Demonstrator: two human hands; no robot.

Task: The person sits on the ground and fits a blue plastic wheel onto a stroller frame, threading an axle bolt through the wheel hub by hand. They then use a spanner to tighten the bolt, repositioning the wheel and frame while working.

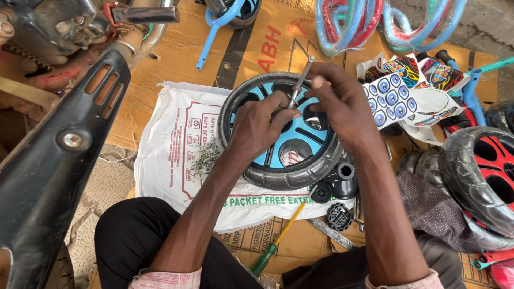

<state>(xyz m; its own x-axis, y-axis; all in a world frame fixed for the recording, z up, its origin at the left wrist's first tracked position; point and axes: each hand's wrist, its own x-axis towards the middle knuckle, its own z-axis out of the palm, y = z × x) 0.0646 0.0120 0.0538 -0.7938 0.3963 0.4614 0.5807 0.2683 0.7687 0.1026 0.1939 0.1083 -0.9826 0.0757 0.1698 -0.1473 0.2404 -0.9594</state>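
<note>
Nearest us, a screwdriver (276, 241) lies on cardboard (160, 80) beside black caps (338, 215). Above it, our left hand (261, 126) and right hand (337, 101) both pinch a metal axle (301, 80), held tilted over the hub of a blue wheel (284, 136). That wheel rests on a white sack (171, 150), where loose screws (206, 156) are heaped. Farther off lie sticker sheets (396, 91) and coloured frames (364, 21).

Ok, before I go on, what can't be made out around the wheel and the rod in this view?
- Head view: the hub of the blue wheel is hidden by the left hand.
- The lower end of the metal rod is covered by both hands; the right hand hides its fingertips' grip.
- The pile of small screws on the white sack is too small to count.
- The red wheel is cut off by the right edge.
</note>
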